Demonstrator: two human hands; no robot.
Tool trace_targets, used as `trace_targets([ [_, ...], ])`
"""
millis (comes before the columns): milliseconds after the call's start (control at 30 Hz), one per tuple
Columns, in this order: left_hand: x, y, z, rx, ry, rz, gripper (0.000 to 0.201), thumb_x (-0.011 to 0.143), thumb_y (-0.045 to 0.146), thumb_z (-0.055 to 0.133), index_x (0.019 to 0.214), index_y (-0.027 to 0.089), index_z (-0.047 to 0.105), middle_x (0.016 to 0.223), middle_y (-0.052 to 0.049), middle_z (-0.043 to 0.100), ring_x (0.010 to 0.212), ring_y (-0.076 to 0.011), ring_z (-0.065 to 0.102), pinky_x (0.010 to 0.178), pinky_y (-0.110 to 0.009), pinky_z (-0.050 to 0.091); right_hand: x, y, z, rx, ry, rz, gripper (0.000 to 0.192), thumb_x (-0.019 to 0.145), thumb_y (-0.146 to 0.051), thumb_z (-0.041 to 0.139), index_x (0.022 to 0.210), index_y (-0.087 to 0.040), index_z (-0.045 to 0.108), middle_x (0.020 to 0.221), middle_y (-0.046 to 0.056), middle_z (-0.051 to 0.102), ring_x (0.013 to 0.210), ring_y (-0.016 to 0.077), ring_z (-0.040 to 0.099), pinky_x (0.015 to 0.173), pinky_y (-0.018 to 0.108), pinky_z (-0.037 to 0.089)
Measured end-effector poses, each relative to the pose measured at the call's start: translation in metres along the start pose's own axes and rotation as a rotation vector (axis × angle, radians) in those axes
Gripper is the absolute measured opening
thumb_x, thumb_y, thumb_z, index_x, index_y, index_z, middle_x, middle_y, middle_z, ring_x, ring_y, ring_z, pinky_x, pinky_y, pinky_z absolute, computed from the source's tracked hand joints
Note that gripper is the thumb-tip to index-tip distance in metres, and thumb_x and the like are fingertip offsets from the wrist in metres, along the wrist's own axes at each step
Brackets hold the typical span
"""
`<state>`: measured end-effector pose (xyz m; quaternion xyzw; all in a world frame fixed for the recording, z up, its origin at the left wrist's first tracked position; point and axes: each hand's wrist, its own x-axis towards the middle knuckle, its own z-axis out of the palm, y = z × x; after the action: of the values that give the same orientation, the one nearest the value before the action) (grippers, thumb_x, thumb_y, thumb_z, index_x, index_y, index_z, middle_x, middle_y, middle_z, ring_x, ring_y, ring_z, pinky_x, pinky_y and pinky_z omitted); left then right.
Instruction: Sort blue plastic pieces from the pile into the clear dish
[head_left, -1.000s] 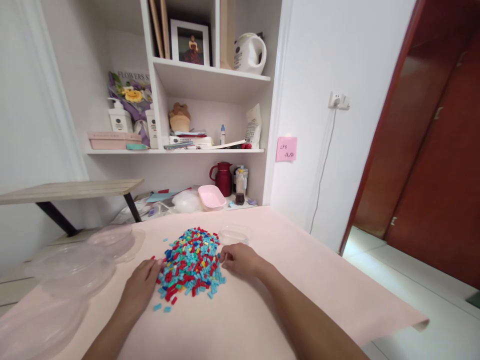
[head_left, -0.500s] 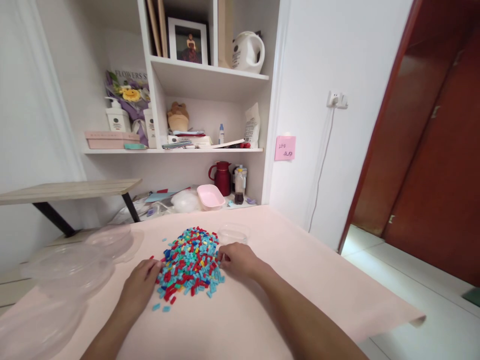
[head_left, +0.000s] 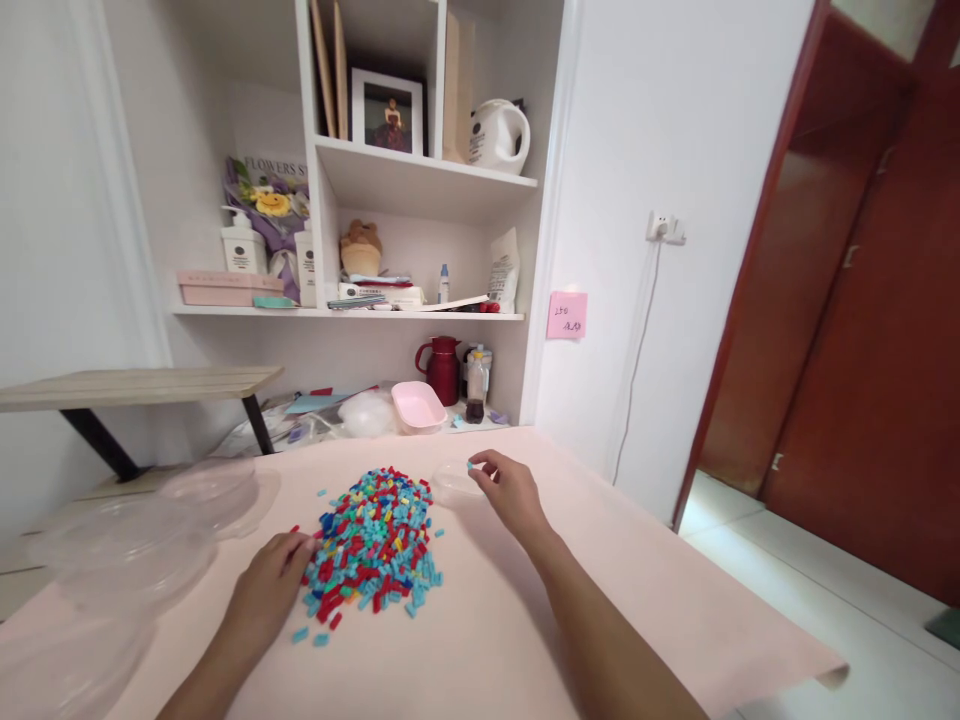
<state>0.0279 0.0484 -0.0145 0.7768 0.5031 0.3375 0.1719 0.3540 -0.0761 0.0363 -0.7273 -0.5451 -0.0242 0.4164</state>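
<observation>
A heap of small toy bricks (head_left: 375,545) in red, light blue, dark blue, green and yellow lies on the pink-covered table. My right hand (head_left: 510,492) is raised to the right of the heap, with a small light-blue brick (head_left: 470,466) pinched between thumb and fingertips. That hand is beside and partly in front of a clear plastic container (head_left: 452,484). My left hand (head_left: 271,580) rests at the left edge of the heap, its fingers loosely bent and touching the bricks. Nothing shows in its grasp, though the fingertips are partly hidden.
Clear plastic containers (head_left: 124,550) stand along the table's left side. Behind the table are a pink basin (head_left: 420,408), a red jug (head_left: 442,370) and a bottle of dark liquid (head_left: 475,390). A small wooden stand (head_left: 142,388) is at the back left.
My right hand has moved from the heap's right edge up and right to the clear container, now carrying a light-blue brick. The left hand stays beside the heap; the camera view has tilted slightly.
</observation>
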Motion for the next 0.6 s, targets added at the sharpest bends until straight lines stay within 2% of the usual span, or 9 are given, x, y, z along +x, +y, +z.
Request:
trace_targets([
  [133,0.001,-0.001,0.001,0.004,0.006,0.004,0.033,0.084,0.043,0.042,0.080,0.027,0.070,0.097,-0.003,0.075,0.098,-0.0239,0.067,0.083,-0.033,0.050,0.002,0.008,-0.002,0.041,0.056,0.064,0.033,0.090,-0.038,0.049,0.118,-0.027,0.061,0.083,0.001,0.067,0.072,0.0185,0.061,0.066,0.029,0.043],
  [200,0.002,-0.001,0.001,0.010,0.010,0.003,0.032,0.084,0.042,0.042,0.080,0.027,0.070,0.099,-0.004,0.075,0.099,-0.0241,0.067,0.083,-0.033,0.050,0.002,0.007,-0.002,0.070,0.043,0.065,0.038,0.091,-0.038,0.047,0.126,-0.026,0.057,0.084,0.002,0.066,0.072,0.0184,0.060,0.066,0.029,0.045],
  [267,0.002,-0.001,0.001,0.016,0.013,0.001,0.032,0.084,0.042,0.042,0.081,0.026,0.070,0.100,-0.004,0.075,0.101,-0.0244,0.066,0.083,-0.033,0.050,0.001,0.004,0.000,0.109,-0.013,0.045,0.037,0.093,-0.037,0.043,0.124,-0.024,0.058,0.085,0.003,0.066,0.072,0.0176,0.060,0.066,0.028,0.046],
  [367,0.001,-0.001,0.002,0.022,0.006,0.000,0.033,0.085,0.044,0.041,0.083,0.026,0.069,0.102,-0.004,0.074,0.104,-0.0244,0.066,0.086,-0.033,0.050,-0.004,-0.003,0.004,0.184,-0.224,-0.015,0.031,0.093,-0.036,0.042,0.105,-0.020,0.067,0.079,0.002,0.065,0.063,0.0141,0.058,0.058,0.024,0.046],
  [467,0.001,-0.002,0.002,0.027,-0.004,-0.001,0.034,0.085,0.044,0.041,0.083,0.025,0.069,0.101,-0.004,0.074,0.102,-0.0240,0.066,0.086,-0.033,0.050,-0.013,-0.008,0.008,0.245,-0.529,-0.083,0.019,0.086,-0.032,0.056,0.086,-0.019,0.070,0.068,-0.002,0.065,0.053,0.0106,0.056,0.051,0.020,0.044],
  [533,0.001,-0.002,0.003,0.031,-0.006,-0.002,0.034,0.085,0.043,0.040,0.083,0.025,0.069,0.102,-0.005,0.074,0.104,-0.0239,0.065,0.088,-0.033,0.049,-0.017,-0.009,0.011,0.261,-0.688,-0.119,0.012,0.080,-0.028,0.064,0.081,-0.019,0.071,0.066,-0.003,0.065,0.053,0.0098,0.057,0.052,0.019,0.044],
  [600,0.001,-0.002,0.003,0.035,-0.007,-0.004,0.034,0.085,0.043,0.040,0.083,0.025,0.069,0.105,-0.005,0.074,0.109,-0.0242,0.064,0.090,-0.033,0.048,-0.020,-0.008,0.013,0.258,-0.783,-0.144,0.010,0.076,-0.027,0.069,0.082,-0.019,0.071,0.068,-0.004,0.066,0.058,0.0098,0.058,0.055,0.019,0.045],
])
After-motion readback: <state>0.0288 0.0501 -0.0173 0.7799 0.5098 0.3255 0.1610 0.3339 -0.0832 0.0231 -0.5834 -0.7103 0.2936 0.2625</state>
